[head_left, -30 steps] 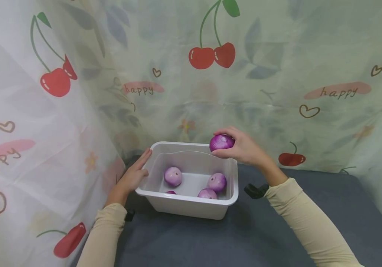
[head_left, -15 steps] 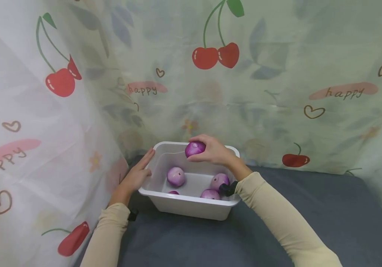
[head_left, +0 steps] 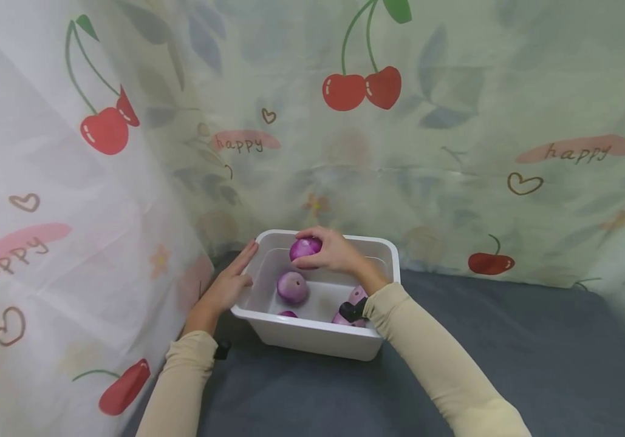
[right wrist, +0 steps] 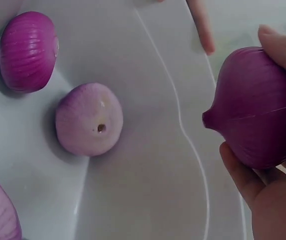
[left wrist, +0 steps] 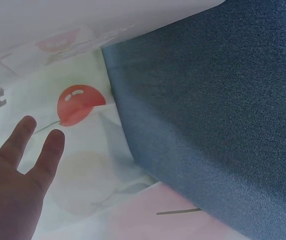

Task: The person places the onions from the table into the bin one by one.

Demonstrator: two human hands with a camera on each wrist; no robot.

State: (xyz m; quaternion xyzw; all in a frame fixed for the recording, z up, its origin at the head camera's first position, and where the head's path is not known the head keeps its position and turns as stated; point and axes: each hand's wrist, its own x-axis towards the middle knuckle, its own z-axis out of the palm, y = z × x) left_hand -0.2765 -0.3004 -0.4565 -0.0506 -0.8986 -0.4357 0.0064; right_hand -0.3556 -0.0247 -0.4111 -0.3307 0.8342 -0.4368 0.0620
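My right hand (head_left: 335,252) grips a purple onion (head_left: 305,249) between thumb and fingers, over the back left part of a white plastic bin (head_left: 312,340). The onion's pointed neck (right wrist: 211,120) shows in the right wrist view. My left hand (head_left: 227,288) rests with straight fingers along the bin's left rim. Inside lie a pale onion (head_left: 293,288) at the left, a darker onion (head_left: 288,314) mostly hidden by the front wall, and two onions at the right, partly covered by my right wrist.
The bin stands on a dark grey-blue cloth (head_left: 481,340). A cherry-patterned curtain (head_left: 432,200) hangs close behind it, and another curtain (head_left: 44,291) stands at the left. A black wrist camera (head_left: 353,310) sits over the bin's right side.
My right hand has carried the onion leftward from the bin's back right corner and slightly lower. The left hand keeps its place on the rim. The view has shifted slightly.
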